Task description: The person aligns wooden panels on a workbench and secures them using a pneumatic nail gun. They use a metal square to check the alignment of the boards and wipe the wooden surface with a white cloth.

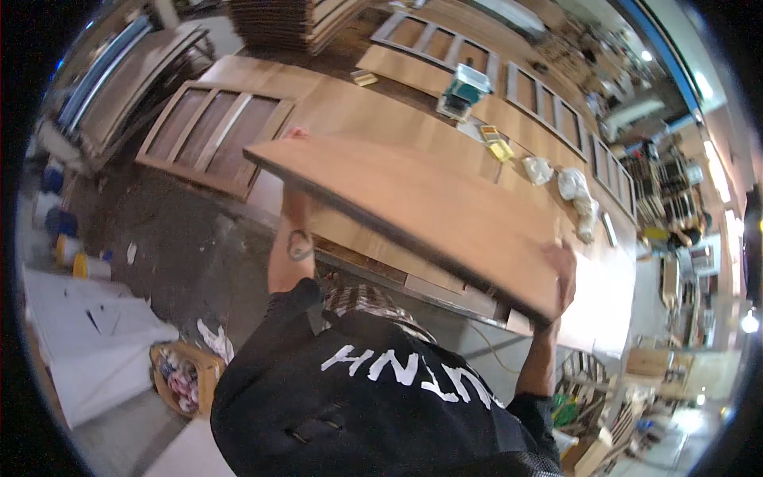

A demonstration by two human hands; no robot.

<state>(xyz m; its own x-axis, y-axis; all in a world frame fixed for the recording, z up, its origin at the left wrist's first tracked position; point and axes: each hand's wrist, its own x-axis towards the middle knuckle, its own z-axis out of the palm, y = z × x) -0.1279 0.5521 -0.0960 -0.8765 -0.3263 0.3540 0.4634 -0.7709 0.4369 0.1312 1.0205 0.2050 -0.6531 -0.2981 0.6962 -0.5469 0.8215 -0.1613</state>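
Observation:
A flat brown wooden panel (413, 203) is held tilted above the worktable in front of me, with its dark edge facing my body. My left hand (296, 133) grips the panel's left end; only its fingertips show past the far edge, and the rest is behind the wood. At the other end, my right hand (563, 274) is wrapped round the panel's right edge. Beneath lies the long wooden worktable (342, 115), partly hidden by the panel. A framed door with slats (214, 137) rests at the table's left end, beyond my left forearm.
On the table stand a teal container (469, 83), yellow pads (501, 151) and crumpled white bundles (574, 184). More slatted frames (544, 99) line its far side. A box of rags (187, 378) and white sheeting (87, 342) lie at lower left. Stacked boards (278, 24) rise behind.

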